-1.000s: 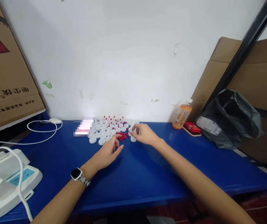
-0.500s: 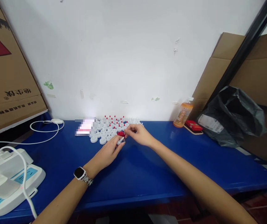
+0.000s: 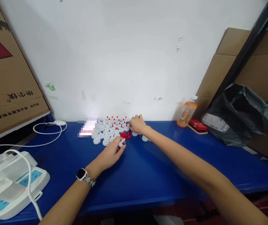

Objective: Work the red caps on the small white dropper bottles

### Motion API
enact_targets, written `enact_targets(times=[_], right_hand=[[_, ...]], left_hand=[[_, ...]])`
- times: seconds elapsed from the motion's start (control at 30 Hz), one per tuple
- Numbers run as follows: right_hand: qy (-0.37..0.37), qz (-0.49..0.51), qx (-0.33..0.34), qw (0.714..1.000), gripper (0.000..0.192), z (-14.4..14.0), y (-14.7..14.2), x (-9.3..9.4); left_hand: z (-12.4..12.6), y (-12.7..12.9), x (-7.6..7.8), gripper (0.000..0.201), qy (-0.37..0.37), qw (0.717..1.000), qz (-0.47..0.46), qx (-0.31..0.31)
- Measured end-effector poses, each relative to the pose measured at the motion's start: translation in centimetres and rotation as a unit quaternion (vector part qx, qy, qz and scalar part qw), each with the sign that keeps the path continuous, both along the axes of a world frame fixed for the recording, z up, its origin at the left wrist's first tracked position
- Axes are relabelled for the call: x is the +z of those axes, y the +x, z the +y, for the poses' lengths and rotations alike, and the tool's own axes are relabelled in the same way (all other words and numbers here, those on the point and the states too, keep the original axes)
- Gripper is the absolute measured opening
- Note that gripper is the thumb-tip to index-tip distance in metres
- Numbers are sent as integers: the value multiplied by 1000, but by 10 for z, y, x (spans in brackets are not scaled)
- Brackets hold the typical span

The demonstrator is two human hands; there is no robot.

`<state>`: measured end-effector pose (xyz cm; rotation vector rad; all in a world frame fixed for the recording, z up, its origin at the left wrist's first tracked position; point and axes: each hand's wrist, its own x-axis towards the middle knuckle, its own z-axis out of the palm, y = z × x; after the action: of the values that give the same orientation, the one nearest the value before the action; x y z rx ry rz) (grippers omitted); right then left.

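On the blue table (image 3: 148,168), a cluster of white caps (image 3: 107,132) stands near the wall, several with red tips. Beside it lies a small pile of loose red tips (image 3: 125,135). My left hand (image 3: 110,153), with a watch on its wrist, rests on the table just in front of the pile and pinches one white cap (image 3: 121,143) between its fingertips. My right hand (image 3: 137,124) is curled over the caps at the cluster's right back edge; what its fingers hold is hidden. Two loose white caps (image 3: 144,138) lie by its wrist.
An orange drink bottle (image 3: 186,114), a red box (image 3: 198,125) and a black plastic bag (image 3: 239,115) are at the back right. Cardboard (image 3: 7,78) leans at the left. A white device (image 3: 7,184) with a cable (image 3: 47,132) sits at the front left.
My right hand went from the caps to the red pile, then back up to the cluster's right edge. My left hand now pinches a white cap and has barely moved.
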<state>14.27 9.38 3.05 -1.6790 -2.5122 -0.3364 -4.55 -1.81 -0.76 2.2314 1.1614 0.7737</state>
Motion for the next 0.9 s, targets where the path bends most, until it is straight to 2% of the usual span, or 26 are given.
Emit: enact_targets(times=[0.1, 0.23, 0.3, 0.33, 0.4, 0.5, 0.6, 0.67, 0.77, 0.9], right_hand=[[0, 10, 4, 1000, 21, 0, -1, -2], [14, 40, 4, 999, 19, -8, -1, 5], [18, 133, 10, 991, 17, -18, 1, 9], [10, 209, 19, 978, 15, -24, 2, 9], [-21, 385, 48, 922, 13, -40, 3, 5], [-62, 582, 90, 806, 17, -66, 0, -10], [-85, 686, 98, 716, 23, -85, -11, -27], [-92, 718, 89, 684, 27, -93, -18, -36], [-86, 732, 74, 672, 31, -97, -25, -43], [-64, 708, 69, 700, 35, -104, -29, -46]], left_hand=[[-1, 0, 1, 21, -1, 1000, -5, -7], [-2, -1, 3, 24, -3, 1000, -2, 0], [-3, -1, 4, 27, -3, 1000, -5, 9], [-3, -1, 5, 28, -3, 1000, -9, 11], [-4, 0, 7, 29, -3, 1000, -16, 8], [-5, 1, 7, 30, -5, 1000, -14, 7], [-5, 3, 5, 30, 3, 1000, -3, 11], [-6, 4, 3, 30, 13, 1000, 9, 15], [-8, 5, 1, 30, 21, 999, 27, 17], [-10, 5, 1, 29, 34, 999, 24, 16]])
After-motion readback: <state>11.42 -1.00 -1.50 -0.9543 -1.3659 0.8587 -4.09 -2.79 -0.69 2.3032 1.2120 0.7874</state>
